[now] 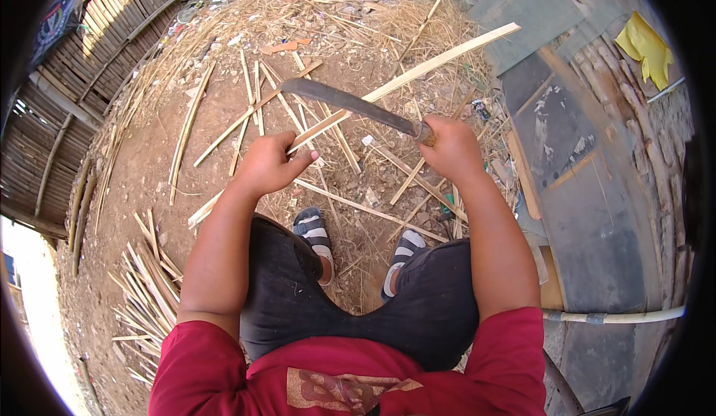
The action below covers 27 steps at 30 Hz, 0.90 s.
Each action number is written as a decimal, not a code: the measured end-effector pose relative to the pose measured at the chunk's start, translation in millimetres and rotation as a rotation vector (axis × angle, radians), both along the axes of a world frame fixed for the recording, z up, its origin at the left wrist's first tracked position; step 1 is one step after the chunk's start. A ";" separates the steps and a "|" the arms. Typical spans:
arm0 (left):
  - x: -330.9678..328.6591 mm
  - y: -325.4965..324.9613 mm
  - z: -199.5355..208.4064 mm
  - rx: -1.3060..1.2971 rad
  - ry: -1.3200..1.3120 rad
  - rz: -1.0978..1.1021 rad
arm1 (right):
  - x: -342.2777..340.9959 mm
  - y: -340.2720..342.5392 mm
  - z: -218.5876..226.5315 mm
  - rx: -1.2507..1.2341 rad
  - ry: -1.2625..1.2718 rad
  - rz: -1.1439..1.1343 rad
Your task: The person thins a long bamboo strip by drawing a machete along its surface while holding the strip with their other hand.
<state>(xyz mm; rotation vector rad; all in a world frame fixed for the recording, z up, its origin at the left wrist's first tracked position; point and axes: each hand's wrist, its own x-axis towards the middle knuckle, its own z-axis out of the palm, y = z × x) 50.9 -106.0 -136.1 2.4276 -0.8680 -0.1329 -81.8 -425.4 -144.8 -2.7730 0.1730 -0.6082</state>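
My right hand (452,148) is closed round the wooden handle of a machete (347,102). Its dark blade points left, with the tip curving at the far end, and crosses over a long pale bamboo strip (432,63). Whether blade and strip touch, I cannot tell. The strip slants away to the far right, and my left hand (266,164) grips its near end, thumb stretched out to the right. Both hands are in front of my knees, above the littered dirt ground.
Loose bamboo strips (191,129) lie scattered on the dirt. A heap of split strips (147,296) is at the lower left. Dark boards (589,214) line the right side, with a yellow cloth-like piece (643,49) beyond. A bamboo wall (89,80) stands at left.
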 end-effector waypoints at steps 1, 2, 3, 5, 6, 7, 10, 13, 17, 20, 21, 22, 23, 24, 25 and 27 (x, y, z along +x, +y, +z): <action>0.0 1.1 -1.4 0.007 -0.011 0.002 | 3.0 7.7 3.1 -0.053 0.025 0.047; 0.3 2.8 -4.5 0.013 -0.022 0.005 | 4.7 12.1 5.9 -0.106 0.050 0.096; 0.3 3.2 -5.3 0.021 -0.033 0.003 | 3.8 11.2 8.7 -0.124 0.038 0.078; 0.8 2.4 -0.8 0.041 -0.085 0.042 | 3.8 4.0 12.4 -0.157 0.013 0.047; 0.3 1.4 2.2 0.052 -0.108 0.057 | 1.9 -5.3 9.2 -0.077 -0.012 -0.017; 0.1 1.7 6.4 0.039 -0.076 0.083 | 1.5 -17.3 7.0 -0.005 -0.039 -0.077; 9.9 10.8 1.5 0.059 -0.086 0.107 | -5.4 -27.8 8.3 0.158 -0.073 -0.235; 8.5 10.1 0.8 0.086 -0.114 0.094 | -8.2 -32.6 -4.0 0.096 -0.119 -0.194; 0.9 -0.3 6.4 0.108 -0.102 0.077 | -7.7 -6.5 6.6 -0.006 0.059 -0.050; 2.0 1.0 2.3 0.099 -0.088 0.085 | -2.3 8.3 10.1 -0.088 0.057 0.032; 1.2 2.2 2.9 0.093 -0.102 0.084 | -1.9 11.8 15.0 -0.112 0.059 0.025; 0.0 3.3 4.0 0.087 -0.116 0.082 | -1.3 13.6 18.1 -0.136 0.060 0.018; -0.1 4.2 4.7 0.082 -0.130 0.081 | -0.4 11.5 18.7 -0.091 0.038 -0.028; 0.7 4.5 4.1 0.079 -0.141 0.081 | -0.9 5.7 19.9 -0.050 0.018 -0.075; 2.4 5.0 3.7 0.077 -0.153 0.082 | -2.0 0.2 20.1 -0.009 -0.001 -0.122; 3.7 5.2 3.4 0.077 -0.165 0.084 | -1.8 -9.8 11.6 0.100 -0.069 -0.176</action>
